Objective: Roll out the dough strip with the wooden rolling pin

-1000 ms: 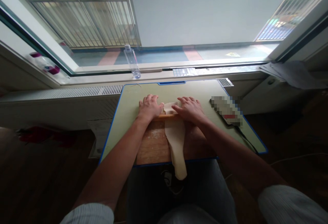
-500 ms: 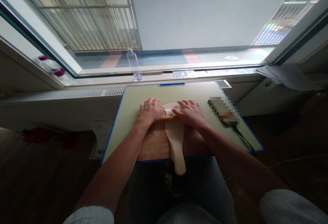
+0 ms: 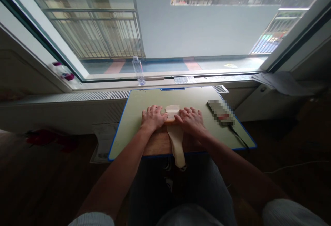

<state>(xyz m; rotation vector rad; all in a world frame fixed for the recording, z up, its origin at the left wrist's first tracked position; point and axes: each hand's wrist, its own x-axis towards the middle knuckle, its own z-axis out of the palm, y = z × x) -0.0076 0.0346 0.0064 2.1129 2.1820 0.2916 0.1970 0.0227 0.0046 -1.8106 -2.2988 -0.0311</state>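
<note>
In the head view, a wooden rolling pin [image 3: 170, 122] lies crosswise over a long strip of pale dough [image 3: 176, 143] on a brown wooden board [image 3: 157, 143]. My left hand [image 3: 154, 116] rests over the pin's left end, fingers stretched forward and thumb along it. Over the right end sits my right hand [image 3: 190, 117], its thumb reaching toward the middle. Both palms hide the pin's ends. A short part of the dough shows beyond the pin. The near part narrows and hangs past the front edge of the table.
The small table [image 3: 129, 115] has a pale green top with a blue rim. A blurred-out phone-like device [image 3: 221, 112] with a black cable lies at its right. Behind stand a window sill with a clear bottle [image 3: 139, 71] and papers [image 3: 283, 81] at right.
The camera view has tilted up slightly. Both hands stay on the rolling pin, and the dough beyond it shows a different, straighter far edge.
</note>
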